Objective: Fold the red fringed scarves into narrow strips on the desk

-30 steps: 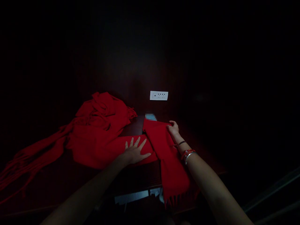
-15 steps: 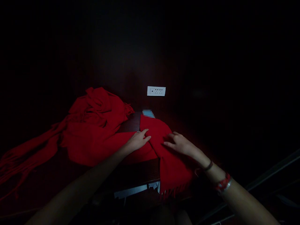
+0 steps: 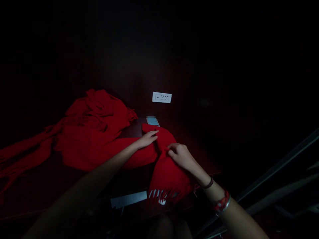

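Observation:
A red fringed scarf [image 3: 169,177] lies in a crumpled heap at the left, and one folded end drapes over the dark table's front edge. On the fold, my left hand [image 3: 147,139] rests with fingers stretched out. My right hand [image 3: 181,155] pinches the cloth a little nearer to me and to the right, drawing it into a small gather. The fringe hangs below, over the edge. How the layers lie under my hands cannot be made out.
A white wall socket [image 3: 161,97] is on the dark wall behind. A pale blue, blurred flat item [image 3: 153,121] lies just beyond the fold. Below the table edge, a pale strip [image 3: 129,199] shows. Dim rails run along the right. The scene is very dark.
My right hand has closed on the scarf, which now bunches at its fingertips. The hanging fringed end has swung left. My left hand remains on the fold, and the view has shifted slightly.

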Action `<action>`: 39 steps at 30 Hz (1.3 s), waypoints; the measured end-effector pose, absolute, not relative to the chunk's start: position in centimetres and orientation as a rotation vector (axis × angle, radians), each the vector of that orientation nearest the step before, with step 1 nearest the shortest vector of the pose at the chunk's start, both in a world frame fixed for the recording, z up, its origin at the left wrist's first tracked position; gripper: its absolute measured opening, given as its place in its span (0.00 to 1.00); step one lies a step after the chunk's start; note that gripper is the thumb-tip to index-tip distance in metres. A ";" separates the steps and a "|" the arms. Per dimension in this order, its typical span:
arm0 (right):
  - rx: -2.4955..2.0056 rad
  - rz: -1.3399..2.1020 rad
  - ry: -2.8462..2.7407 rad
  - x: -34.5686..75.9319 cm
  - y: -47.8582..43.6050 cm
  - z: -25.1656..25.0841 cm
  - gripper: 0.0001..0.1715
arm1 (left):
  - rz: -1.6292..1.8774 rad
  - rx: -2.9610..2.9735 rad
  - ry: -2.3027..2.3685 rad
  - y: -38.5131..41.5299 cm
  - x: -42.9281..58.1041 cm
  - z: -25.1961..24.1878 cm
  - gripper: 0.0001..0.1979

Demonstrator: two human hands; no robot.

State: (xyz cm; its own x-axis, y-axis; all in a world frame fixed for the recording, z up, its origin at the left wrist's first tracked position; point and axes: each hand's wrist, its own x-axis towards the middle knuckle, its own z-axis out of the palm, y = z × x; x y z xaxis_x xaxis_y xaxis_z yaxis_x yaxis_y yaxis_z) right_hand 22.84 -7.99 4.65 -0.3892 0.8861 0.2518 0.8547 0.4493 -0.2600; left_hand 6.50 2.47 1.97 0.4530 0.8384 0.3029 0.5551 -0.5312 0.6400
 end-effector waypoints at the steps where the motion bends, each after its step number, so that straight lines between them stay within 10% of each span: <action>1: -1.430 0.170 -2.428 22.8 -8.1 4.6 0.14 | 0.787 2.296 1.154 2.2 5.9 1.1 0.23; 16: -1.865 0.306 -2.671 24.7 -6.5 1.5 0.39 | 0.067 2.485 1.660 -2.0 -0.5 -0.9 0.41; 27: -1.765 0.282 -2.676 19.0 -2.1 2.0 0.39 | 0.075 2.371 1.626 -4.2 0.6 0.0 0.44; 39: -1.671 0.198 -2.600 19.6 -3.2 1.0 0.34 | 0.957 1.316 1.621 8.6 3.2 2.6 0.13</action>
